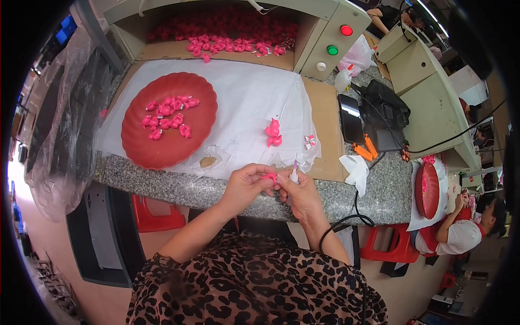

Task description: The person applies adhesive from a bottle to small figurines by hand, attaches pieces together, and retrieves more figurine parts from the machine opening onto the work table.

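Note:
Close to the counter's front edge, my two hands meet around a small pink piece (270, 177). Fingers of my left hand (242, 189) pinch it. My right hand (304, 199) grips a small white bottle with a thin purple needle tip (294, 174) pointing up, while its thumb and fingertips reach the pink piece. Just beyond lie a few loose pink figures (273, 132) on a white cloth (244, 97), with a little cluster of silver-and-red bits (309, 142) to their right. At left, a red scalloped plate (135, 135) holds several pink figures.
Many pink figures (233, 47) fill the opening of a beige machine (319, 51) at the back. Rightward lie a phone (351, 119), a black bag (383, 114), orange-handled tools (364, 150) and a white bottle (343, 79). A black cable (352, 218) hangs near my right forearm. A co-worker (455, 235) sits far right.

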Tool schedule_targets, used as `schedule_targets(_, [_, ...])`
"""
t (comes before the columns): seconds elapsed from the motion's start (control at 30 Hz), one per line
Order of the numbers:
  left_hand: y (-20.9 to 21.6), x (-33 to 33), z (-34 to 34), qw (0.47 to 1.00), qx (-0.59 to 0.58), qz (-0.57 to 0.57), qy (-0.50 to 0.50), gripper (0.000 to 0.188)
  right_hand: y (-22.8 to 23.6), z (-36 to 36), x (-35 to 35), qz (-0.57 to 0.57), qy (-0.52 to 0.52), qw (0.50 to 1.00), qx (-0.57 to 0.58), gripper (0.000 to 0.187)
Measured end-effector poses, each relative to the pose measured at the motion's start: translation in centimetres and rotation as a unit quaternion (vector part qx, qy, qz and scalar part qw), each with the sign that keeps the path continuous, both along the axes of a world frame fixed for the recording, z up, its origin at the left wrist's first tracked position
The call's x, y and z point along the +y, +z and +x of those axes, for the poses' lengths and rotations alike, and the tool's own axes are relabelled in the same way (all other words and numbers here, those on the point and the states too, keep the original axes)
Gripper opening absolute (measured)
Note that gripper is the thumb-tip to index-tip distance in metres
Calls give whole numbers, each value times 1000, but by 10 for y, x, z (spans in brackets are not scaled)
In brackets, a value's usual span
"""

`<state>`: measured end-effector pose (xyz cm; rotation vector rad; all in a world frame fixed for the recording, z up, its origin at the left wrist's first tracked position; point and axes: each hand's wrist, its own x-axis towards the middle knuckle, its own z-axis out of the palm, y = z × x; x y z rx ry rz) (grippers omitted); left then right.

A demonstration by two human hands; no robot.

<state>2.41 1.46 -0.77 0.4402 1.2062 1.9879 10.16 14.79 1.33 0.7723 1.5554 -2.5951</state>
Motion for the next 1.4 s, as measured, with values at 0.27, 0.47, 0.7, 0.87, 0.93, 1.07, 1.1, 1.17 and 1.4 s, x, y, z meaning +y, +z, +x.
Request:
schedule_targets(0.27, [12, -2, -2, 919, 356, -158, 58, 24, 5, 4, -10, -11, -59, 996, 66, 13])
schedule_targets(0.47, [26, 1, 8, 991, 83, -54, -95, 25, 1, 4, -18, 16, -56, 996, 63, 16])
schedule_targets(0.7, [22, 6, 12, 991, 99, -31, -90, 26, -3, 6, -25, 12, -88, 992, 93, 18])
schedule_targets(0.87, [23, 4, 10, 992, 57, -25, -108, 26, -4, 4, -22, -4, -83, 993, 84, 18])
schedule_targets(0.93, [22, 4, 8, 989, 86, -29, -116, 29, -4, 4, -22, -16, -82, 993, 79, 19])
schedule_targets(1.07, [19, 6, 9, 990, 83, -27, -109, 29, -5, 4, -23, 13, -74, 994, 78, 18])
schedule_targets(1.1, [19, 6, 9, 991, 76, -26, -106, 27, -6, 4, -23, 21, -74, 994, 80, 18])
schedule_targets(1.17, [20, 6, 9, 992, 69, -25, -103, 24, -7, 4, -23, 19, -75, 993, 85, 18])
schedule_targets(1.4, [20, 10, 9, 992, 62, -38, -108, 23, -1, 4, -25, 3, -91, 991, 94, 15])
